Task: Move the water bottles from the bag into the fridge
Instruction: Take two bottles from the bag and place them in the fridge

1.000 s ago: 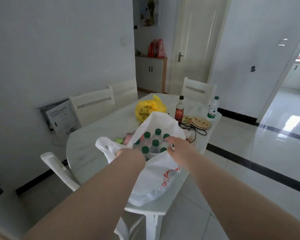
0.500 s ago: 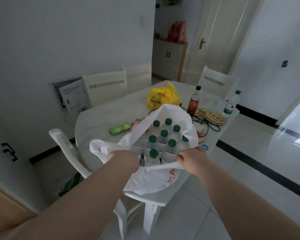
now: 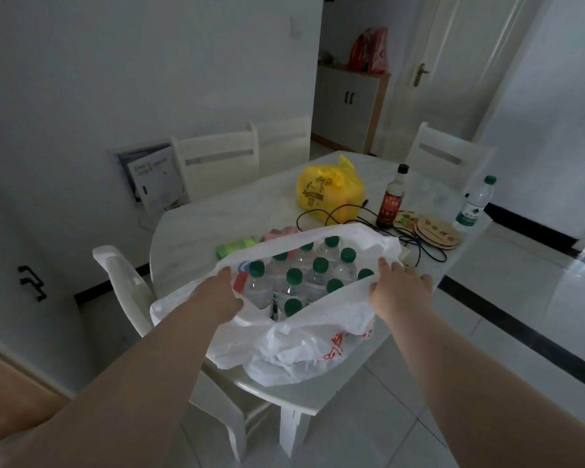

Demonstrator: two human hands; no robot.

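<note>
So the white plastic bag sits at the near edge of the table, thin and floppy, no structure at all. Left hand and right hand each pinch a side of the rim, stretching the mouth wide. Inside, the water bottles stand packed together, long axis vertical, green caps up. Full, so probably heavy as a bunch, and the clear plastic looks slick and a bit squishy. I'd grab one by the neck just under the cap. Fridge isn't in view.
</note>
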